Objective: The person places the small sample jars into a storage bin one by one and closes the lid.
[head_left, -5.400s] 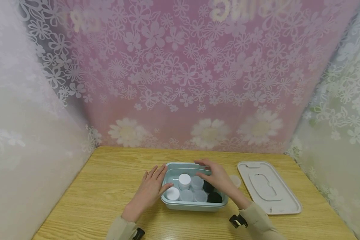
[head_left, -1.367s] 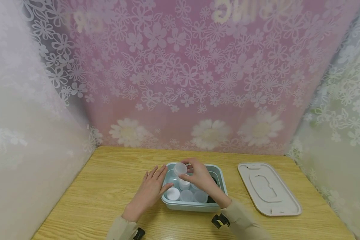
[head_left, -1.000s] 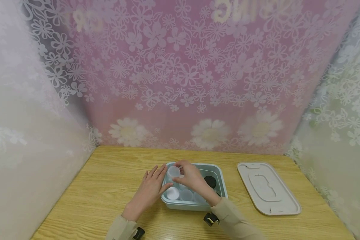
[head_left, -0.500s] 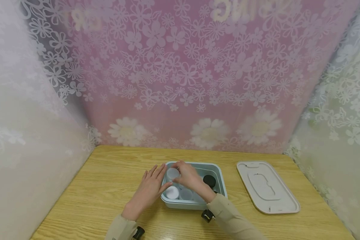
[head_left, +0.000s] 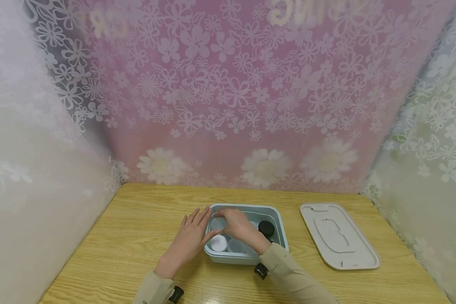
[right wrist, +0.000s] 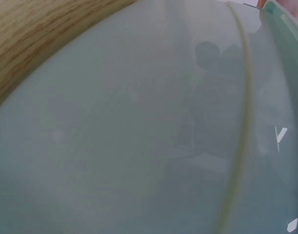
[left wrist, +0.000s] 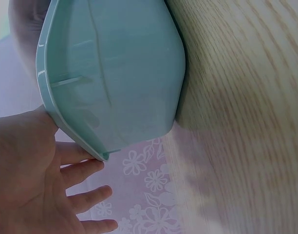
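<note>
A light blue plastic box (head_left: pixel 247 256) stands on the wooden table with several small round jars inside. My left hand (head_left: pixel 191 230) rests at its left rim, fingers straight and spread, thumb over the edge; in the left wrist view that hand (left wrist: pixel 27 170) touches the rim of the box (left wrist: pixel 124 73). Reaching into the box, my right hand (head_left: pixel 238 223) holds a translucent jar (head_left: pixel 218 223) between thumb and fingers in the back left corner. A white jar (head_left: pixel 218 243), another translucent jar (head_left: pixel 236 245) and a black jar (head_left: pixel 266 228) show around it. The right hand and forearm hide other jars.
A whitish rectangular lid (head_left: pixel 340 236) lies on the table (head_left: pixel 144 211) to the right of the box. Patterned curtains (head_left: pixel 235 105) hang behind the table and at both sides. The box's outer wall (right wrist: pixel 115 122) fills most of the right wrist view.
My right hand has carried the translucent jar leftward and lowered it into the back left corner. The round piece seen beside the lid is gone from the table. My left hand has stayed put.
</note>
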### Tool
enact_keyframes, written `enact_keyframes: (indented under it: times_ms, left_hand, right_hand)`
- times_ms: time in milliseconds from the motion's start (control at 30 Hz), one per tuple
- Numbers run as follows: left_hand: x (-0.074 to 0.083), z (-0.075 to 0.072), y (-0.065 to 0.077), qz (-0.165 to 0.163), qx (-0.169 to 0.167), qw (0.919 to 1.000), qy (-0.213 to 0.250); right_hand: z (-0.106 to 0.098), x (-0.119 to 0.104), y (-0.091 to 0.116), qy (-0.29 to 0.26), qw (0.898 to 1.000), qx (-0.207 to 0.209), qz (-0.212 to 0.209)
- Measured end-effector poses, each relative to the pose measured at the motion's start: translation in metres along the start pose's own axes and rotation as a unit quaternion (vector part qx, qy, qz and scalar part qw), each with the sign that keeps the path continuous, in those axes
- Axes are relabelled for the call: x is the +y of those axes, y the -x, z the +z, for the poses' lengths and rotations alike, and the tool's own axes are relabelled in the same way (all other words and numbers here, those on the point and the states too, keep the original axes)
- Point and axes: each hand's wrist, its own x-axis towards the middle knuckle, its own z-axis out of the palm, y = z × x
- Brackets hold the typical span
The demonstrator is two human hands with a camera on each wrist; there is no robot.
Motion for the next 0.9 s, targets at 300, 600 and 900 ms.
enact_keyframes:
  times_ms: [300,600,900]
  left_hand:
    - [0.001,0.0,-0.002,0.0,-0.004,1.0,0.005]
    - [0.002,-0.001,-0.003,-0.004,-0.01,0.9999,0.006]
    - [0.0,0.0,-0.003,-0.004,-0.003,1.0,0.005]
  right_hand:
    - [-0.015,0.009,0.005,-0.058,0.998,-0.007,0.008]
    - [-0.039,0.027,0.023,-0.146,0.984,0.104,0.017]
    - [-0.052,0.06,0.043,-0.227,0.959,0.168,0.021]
